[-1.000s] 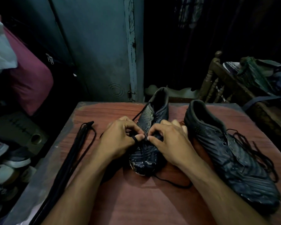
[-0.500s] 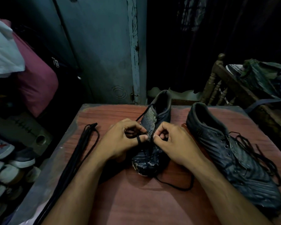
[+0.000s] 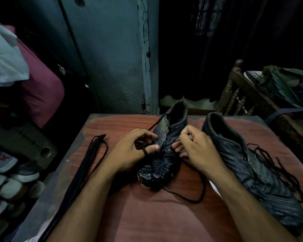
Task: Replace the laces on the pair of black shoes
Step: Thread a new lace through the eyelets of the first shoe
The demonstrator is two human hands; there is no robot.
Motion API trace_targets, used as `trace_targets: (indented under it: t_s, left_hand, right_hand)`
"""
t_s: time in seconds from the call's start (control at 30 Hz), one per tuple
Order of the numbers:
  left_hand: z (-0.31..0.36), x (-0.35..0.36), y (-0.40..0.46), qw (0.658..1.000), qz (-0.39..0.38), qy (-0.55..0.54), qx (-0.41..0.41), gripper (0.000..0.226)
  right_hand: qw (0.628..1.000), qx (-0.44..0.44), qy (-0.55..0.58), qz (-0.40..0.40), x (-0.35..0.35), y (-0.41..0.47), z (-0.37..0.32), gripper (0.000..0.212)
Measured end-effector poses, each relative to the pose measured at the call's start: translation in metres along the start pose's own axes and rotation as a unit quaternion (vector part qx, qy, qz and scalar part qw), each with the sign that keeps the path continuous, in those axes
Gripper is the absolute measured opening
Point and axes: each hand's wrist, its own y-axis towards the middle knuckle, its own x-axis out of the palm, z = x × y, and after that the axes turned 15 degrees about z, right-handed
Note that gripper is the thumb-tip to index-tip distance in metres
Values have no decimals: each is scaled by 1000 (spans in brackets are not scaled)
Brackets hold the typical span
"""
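Right between both hands' grip — shoe (image 3: pixel 162 165)

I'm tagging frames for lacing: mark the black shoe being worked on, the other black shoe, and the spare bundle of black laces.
Black shoe being worked on (image 3: pixel 157 170), head view, toe.
Other black shoe (image 3: pixel 262 180), head view, upper.
Spare bundle of black laces (image 3: pixel 87 165), head view, mid-length.

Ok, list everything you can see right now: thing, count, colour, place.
table: one, reddish-brown, centre.
shoe being laced: one, black, table middle, between the hands.
second shoe: one, black, table right, loose lace on it.
lace bundle: one, black, table left edge.
lace tail: one, black, looped in front of the middle shoe.
shoe pile: several, grey-white, floor left.
chair: one, wooden, back right.
left hand: holds lace.
right hand: pinches lace.
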Motion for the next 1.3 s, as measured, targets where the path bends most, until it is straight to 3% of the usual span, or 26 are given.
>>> trace_targets:
  t_s: [0.17,0.3,0.47,0.63,0.8,0.93,1.13,1.23,1.3]
  left_hand:
    - [-5,-1,5,1000,16,19,8,38]
    - [-4,-2,8,999,27,41,13,48]
    - [-9,-3,11,998,31,52,26,42]
    - [-18,-2,12,991,33,107,69,49]
    - [-11,-1,10,984,27,144,98,59]
    - [-8,2,8,983,35,149,105,54]
    - [-13,3,9,976,36,169,134,31]
    - [-14,3,11,972,39,179,147,26]
    - [-13,4,11,971,39,180,150,28]
  right_hand:
    - [990,83,116,21,4,-2,-7,25]
    - [968,142,208,17,8,-4,-8,27]
    - [927,199,314,43,9,-10,-11,24]
    - [901,201,379,60,21,-11,-5,19]
    - [930,124,301,171,19,-4,-4,28]
    - [947,38,234,218,9,2,-1,24]
    - [951,-23,246,185,-1,1,-5,17]
    - [972,-122,102,172,-6,-1,-3,14]
    - [974,-190,-46,111,-6,-2,-4,14]
